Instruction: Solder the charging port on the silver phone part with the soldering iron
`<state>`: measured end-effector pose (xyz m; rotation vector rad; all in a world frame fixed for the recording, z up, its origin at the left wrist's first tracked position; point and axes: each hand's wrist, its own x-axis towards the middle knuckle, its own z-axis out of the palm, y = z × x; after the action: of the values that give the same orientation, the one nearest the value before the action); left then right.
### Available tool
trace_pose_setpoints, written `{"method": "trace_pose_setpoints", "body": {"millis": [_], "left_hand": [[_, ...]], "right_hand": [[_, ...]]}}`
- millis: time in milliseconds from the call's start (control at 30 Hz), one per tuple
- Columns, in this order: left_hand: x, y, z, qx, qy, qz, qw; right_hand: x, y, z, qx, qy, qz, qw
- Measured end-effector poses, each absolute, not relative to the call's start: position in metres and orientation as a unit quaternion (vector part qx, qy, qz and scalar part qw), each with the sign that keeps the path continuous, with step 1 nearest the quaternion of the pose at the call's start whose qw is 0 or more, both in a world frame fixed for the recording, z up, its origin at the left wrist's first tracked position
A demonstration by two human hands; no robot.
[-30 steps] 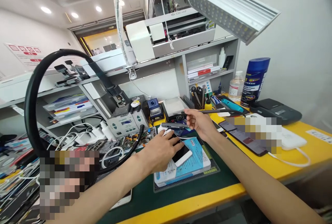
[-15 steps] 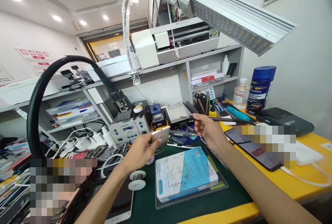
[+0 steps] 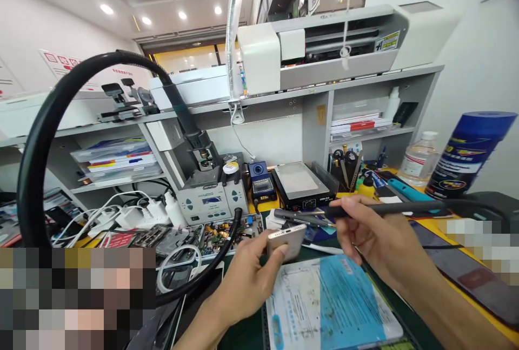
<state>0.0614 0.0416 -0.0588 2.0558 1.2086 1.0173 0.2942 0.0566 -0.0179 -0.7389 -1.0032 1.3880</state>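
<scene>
My left hand grips a smartphone with a pale gold back, its port edge tilted up. Between the thumb and fingers of my right hand is a slim black pen-shaped tool. A dark cord seems to trail from its right end. Its front end points left toward the phone but stays apart from it; the tip is hard to make out against the tools behind. Below both hands lies a worn blue-and-white pad on the green mat.
A rework station with a thick black hose stands behind on the left. Farther right are a small blue-and-black unit, a flat heating plate, a clear bottle and a blue spray can. A dark phone lies by my right forearm.
The view has shifted, so the shelf and bench sit differently in it. My hands have lowered, with the phone and the black tool still held. The black hose's lower end now shows before the station.
</scene>
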Motion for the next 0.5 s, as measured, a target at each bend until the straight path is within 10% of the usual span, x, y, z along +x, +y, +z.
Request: {"method": "trace_pose_setpoints", "body": {"millis": [500], "left_hand": [[0.054,0.036,-0.064,0.772,0.444,0.349,0.29]], "right_hand": [[0.27,0.031,-0.031,-0.407,-0.49,0.49,0.595]]}}
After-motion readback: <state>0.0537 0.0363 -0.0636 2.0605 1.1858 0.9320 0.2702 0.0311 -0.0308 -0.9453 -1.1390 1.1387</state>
